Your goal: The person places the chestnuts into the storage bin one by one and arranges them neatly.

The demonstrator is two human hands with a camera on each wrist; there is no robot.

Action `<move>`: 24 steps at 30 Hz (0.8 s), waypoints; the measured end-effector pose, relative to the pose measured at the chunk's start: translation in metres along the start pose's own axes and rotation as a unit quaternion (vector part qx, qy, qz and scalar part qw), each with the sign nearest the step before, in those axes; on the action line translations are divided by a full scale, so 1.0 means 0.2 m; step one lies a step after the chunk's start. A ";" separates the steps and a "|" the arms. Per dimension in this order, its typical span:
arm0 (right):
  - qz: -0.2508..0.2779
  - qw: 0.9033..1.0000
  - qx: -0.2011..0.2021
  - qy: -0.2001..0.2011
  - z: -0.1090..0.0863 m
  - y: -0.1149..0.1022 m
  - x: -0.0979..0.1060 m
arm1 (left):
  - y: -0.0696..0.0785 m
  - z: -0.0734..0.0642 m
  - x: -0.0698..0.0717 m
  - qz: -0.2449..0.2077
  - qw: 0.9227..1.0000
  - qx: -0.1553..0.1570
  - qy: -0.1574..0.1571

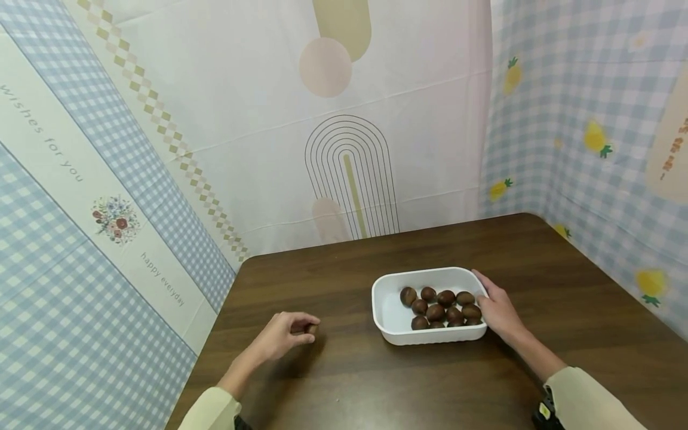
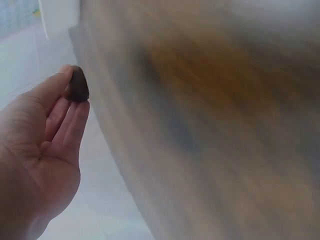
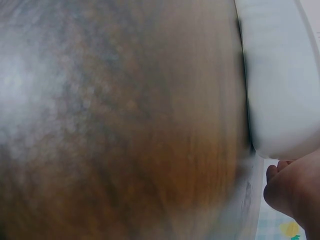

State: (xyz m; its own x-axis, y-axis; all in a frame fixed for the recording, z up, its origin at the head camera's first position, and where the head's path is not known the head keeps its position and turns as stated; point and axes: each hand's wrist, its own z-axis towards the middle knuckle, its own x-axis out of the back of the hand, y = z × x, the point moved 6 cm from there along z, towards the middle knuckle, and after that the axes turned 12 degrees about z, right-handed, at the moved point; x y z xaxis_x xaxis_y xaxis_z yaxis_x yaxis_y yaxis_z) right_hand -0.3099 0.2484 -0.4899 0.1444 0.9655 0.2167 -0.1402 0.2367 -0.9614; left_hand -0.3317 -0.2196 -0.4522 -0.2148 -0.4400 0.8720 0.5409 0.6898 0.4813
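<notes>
My left hand (image 1: 278, 338) pinches a brown chestnut (image 2: 78, 86) between thumb and fingertips, above the table to the left of a white dish. In the left wrist view the chestnut shows dark and glossy at the fingertips. The white rectangular dish (image 1: 388, 306) stands on the table with several brown chestnuts (image 1: 435, 312) inside, mostly toward its middle and right. At the dish's right end my right hand (image 1: 501, 312) grips the rim, thumb on the near side. The right wrist view shows the dish's outer wall (image 3: 280, 85) and only part of that hand.
A dark wooden table (image 1: 344, 382) lies under both hands. Behind it hangs a pale printed cloth (image 1: 258, 149), with blue checked cloth (image 1: 580, 107) along the right and more on the left.
</notes>
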 end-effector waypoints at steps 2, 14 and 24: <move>0.002 1.000 -0.002 -0.002 0.00 0.00 0.00 | 0.05 0.07 0.00 0.000 1.000 -0.005 0.011; 0.005 1.000 0.004 -0.001 0.00 -0.01 0.00 | 0.41 0.45 -0.12 -0.026 0.988 -0.027 0.152; 0.010 1.000 0.006 0.000 -0.01 -0.01 0.00 | 0.64 0.63 -0.30 0.102 0.967 0.047 0.227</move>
State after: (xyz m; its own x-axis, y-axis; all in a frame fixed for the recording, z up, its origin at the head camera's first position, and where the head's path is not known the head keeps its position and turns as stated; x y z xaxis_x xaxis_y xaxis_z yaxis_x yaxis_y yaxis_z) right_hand -0.3078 0.2480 -0.4885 0.1406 0.9702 0.1973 -0.1552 0.2184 -0.9634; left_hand -0.3513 -0.0330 -0.4309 0.2802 -0.4817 0.8303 0.4528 0.8290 0.3281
